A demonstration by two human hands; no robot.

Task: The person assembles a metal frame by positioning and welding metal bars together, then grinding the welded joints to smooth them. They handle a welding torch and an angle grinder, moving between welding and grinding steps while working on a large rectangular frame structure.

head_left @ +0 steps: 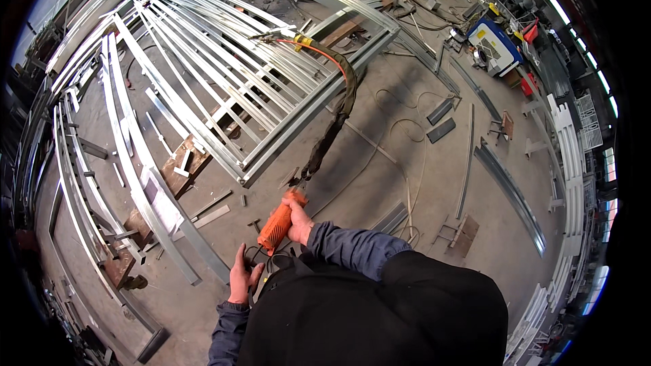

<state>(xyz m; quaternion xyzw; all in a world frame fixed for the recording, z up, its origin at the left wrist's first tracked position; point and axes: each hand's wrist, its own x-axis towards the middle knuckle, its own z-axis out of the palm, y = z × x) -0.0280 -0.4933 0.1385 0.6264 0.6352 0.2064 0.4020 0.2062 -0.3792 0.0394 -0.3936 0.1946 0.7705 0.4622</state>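
My right hand (299, 222) is wrapped round an orange angle grinder (274, 229) in front of my body. Its far end is blurred, so the disc cannot be made out. A dark cord leaves the near end and loops close to my left hand (242, 276). That hand has its fingers apart beside the cord; whether it touches the cord is unclear. Just beyond the grinder, a dark sheathed cable (327, 137) runs up over the corner of a large welded metal frame (298, 131). A welding torch (279, 32) with a yellow and orange section lies across the frame's bars.
Long steel tubes (169, 230) rest on supports at left. A wooden board (188, 163) lies beneath the frame. On the floor at right are loose profiles (512, 193), thin hoses (380, 142) and a small stand (464, 236). A blue and white machine (494, 47) stands farther back.
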